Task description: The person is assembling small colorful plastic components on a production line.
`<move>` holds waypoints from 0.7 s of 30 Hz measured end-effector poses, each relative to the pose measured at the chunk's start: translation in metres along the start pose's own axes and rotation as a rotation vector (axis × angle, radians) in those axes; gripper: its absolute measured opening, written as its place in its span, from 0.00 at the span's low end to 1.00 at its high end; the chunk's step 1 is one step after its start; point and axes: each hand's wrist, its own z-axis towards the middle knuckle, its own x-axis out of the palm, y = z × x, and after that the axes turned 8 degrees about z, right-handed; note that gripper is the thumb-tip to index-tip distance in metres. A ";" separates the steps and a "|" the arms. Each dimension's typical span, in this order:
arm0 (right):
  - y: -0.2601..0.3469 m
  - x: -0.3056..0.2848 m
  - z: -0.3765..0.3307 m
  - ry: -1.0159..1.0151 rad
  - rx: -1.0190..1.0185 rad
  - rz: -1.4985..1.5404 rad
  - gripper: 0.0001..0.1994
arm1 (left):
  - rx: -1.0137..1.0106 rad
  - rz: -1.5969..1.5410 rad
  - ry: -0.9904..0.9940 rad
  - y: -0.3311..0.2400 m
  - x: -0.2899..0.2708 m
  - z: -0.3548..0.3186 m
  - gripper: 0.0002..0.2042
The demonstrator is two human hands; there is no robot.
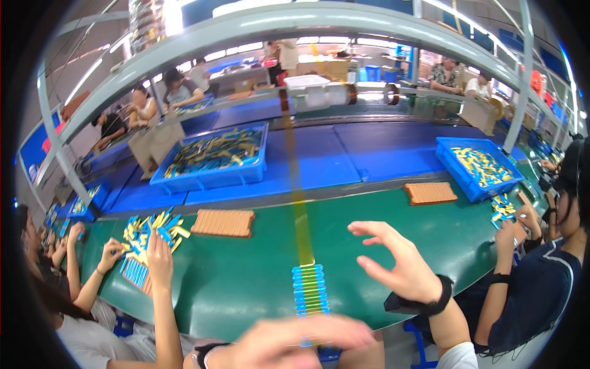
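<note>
On the green bench before me lies a ladder-like row of thin blue pieces [311,286], set side by side. A strip of amber see-through tape [300,227] runs down from the far rail and along the middle of the row. My left hand [295,342], blurred at the bottom of the view, reaches across the row's near end with its fingers stretched out. It hides that end, so I cannot tell whether it touches the pieces. Right of the row, my right hand [396,261] is raised above the bench, fingers apart and nothing in them. A black band circles the right wrist.
Orange ribbed blocks [222,222] lie left and right on the green bench [258,270]. Blue trays [212,175] of blue and yellow pieces stand beyond. Co-workers sit close on both sides; one works at a loose pile [161,229]. A grey rail [319,17] crosses overhead.
</note>
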 end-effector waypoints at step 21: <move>0.051 0.029 -0.024 0.128 -0.162 0.237 0.14 | 0.803 0.539 -0.356 -0.027 0.017 -0.022 0.10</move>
